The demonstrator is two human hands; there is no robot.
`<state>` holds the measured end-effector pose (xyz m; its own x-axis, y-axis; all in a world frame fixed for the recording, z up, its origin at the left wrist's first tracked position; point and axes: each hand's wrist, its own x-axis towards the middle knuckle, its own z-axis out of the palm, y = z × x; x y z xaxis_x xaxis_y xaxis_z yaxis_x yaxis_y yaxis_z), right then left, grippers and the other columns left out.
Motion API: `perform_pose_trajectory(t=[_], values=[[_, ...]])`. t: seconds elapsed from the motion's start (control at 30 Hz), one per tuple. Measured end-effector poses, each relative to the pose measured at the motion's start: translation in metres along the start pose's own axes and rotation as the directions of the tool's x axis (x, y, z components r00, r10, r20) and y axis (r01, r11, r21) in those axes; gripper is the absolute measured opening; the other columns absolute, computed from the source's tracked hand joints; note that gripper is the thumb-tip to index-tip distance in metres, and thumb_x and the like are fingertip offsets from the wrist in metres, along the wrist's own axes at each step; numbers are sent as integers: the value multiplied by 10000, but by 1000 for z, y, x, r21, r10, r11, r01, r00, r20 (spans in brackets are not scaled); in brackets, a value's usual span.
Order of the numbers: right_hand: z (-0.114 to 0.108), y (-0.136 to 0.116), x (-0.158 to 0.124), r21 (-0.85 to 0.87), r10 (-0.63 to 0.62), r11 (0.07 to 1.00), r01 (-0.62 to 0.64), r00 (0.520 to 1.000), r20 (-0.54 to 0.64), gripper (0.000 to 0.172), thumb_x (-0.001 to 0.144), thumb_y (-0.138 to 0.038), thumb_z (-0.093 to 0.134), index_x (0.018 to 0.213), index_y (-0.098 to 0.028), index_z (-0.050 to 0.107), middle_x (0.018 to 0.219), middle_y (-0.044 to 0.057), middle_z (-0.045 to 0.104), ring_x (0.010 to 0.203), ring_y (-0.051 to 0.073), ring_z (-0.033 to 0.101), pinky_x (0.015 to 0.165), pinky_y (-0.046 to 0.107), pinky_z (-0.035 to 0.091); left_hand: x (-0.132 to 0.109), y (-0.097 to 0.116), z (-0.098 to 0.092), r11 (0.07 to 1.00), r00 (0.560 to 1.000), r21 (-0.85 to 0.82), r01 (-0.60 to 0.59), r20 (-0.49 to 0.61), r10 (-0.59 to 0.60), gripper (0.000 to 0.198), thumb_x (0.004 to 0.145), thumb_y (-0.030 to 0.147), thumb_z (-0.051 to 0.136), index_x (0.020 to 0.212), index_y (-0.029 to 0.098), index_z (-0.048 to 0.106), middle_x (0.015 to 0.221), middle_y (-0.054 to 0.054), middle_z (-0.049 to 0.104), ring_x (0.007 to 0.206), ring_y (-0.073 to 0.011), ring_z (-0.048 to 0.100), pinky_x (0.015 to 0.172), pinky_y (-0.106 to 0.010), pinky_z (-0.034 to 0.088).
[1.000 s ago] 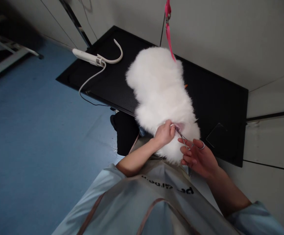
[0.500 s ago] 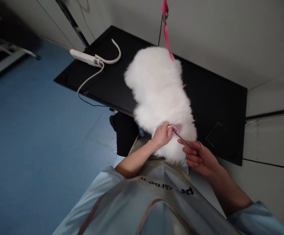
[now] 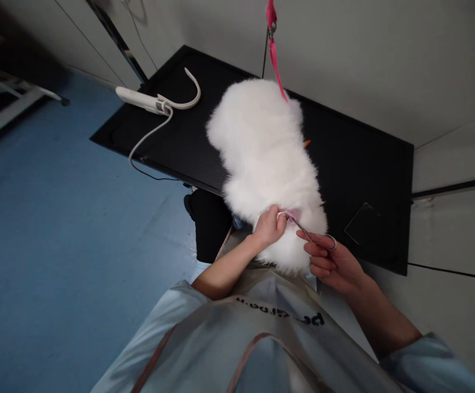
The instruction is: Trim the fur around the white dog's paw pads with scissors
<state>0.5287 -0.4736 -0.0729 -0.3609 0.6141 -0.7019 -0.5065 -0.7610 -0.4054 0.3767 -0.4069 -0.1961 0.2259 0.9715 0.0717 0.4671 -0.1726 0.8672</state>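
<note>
A fluffy white dog [image 3: 268,144] is stretched across the black grooming table, its near end close to my apron. Beside a patch of pinkish skin [image 3: 294,216], my left hand [image 3: 269,227] is closed in a pinch on the white fur. My right hand [image 3: 331,264] grips a slim metal scissor-handled tool [image 3: 303,229] by its finger rings. That tool's tip reaches the pink patch, close to my left fingertips. Whether it is scissors or a hemostat cannot be made out, and its tip is too small to tell if anything is caught.
A pink leash [image 3: 275,60] hangs down to the dog's far end. On the table's [image 3: 360,180] left part lies a white hooked device [image 3: 139,99] with a cord. A small orange thing [image 3: 307,143] pokes out beside the dog. Behind the table stands a grey wall [image 3: 364,60].
The tool's rings look closer together than before, and its tip has shifted slightly left. My left hand keeps its pinch. The whole view has moved a little.
</note>
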Motion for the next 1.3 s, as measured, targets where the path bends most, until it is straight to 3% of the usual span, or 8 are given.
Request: perform_pose_trajectory(t=[0.23,0.43,0.6,0.87,1.07,1.2,1.3], values=[[-1,-3,9,69,110,991,-115,991,73,319,825,-444,530,961,-179,644,556,-101,363,400,43,168,445,223,340,3,-2,1,998,999,-48,38,-34,-40,111,893,280,426,830,209,482,632,15,522,586,-144,493,598,-272,383],[4,-2,17,-11,64,998,-64,998,-5,165,795,-249,634,943,-181,663,538,-121,303,397,25,79,381,164,202,7,-2,1,992,997,-112,56,-53,-62,159,881,316,438,767,207,457,591,33,481,535,-116,448,552,-251,338],[3,1,4,2,13,1000,-13,999,-52,176,794,-267,662,951,-188,673,534,-123,282,399,26,49,347,154,164,6,-1,1,990,996,-125,72,-38,-78,151,876,304,437,769,204,471,613,23,512,541,-117,459,543,-249,339],[-1,-2,14,90,135,986,-140,989,59,273,749,-377,653,936,-179,669,540,-105,391,382,33,184,412,198,330,5,-2,1,992,997,-108,58,-43,-63,146,882,304,435,779,206,470,596,26,501,539,-126,477,555,-258,349],[2,4,12,89,45,995,-43,999,-26,215,761,-242,696,959,-166,664,514,-130,340,374,11,92,352,143,162,3,-4,1,993,998,-107,41,-42,-46,133,883,305,424,804,209,469,576,37,472,521,-124,455,546,-258,341],[-1,9,6,140,46,989,-51,998,41,231,764,-253,701,974,-168,658,517,-131,349,372,11,106,356,143,196,2,-5,2,994,998,-107,2,-58,-8,128,889,305,411,829,209,472,600,33,490,532,-129,462,550,-259,345],[-3,10,11,183,81,978,-103,989,126,250,769,-312,685,960,-153,651,536,-119,391,378,17,175,401,170,310,1,-7,2,996,997,-82,-37,-70,31,121,894,298,410,840,210,474,612,30,496,550,-132,473,560,-258,355]])
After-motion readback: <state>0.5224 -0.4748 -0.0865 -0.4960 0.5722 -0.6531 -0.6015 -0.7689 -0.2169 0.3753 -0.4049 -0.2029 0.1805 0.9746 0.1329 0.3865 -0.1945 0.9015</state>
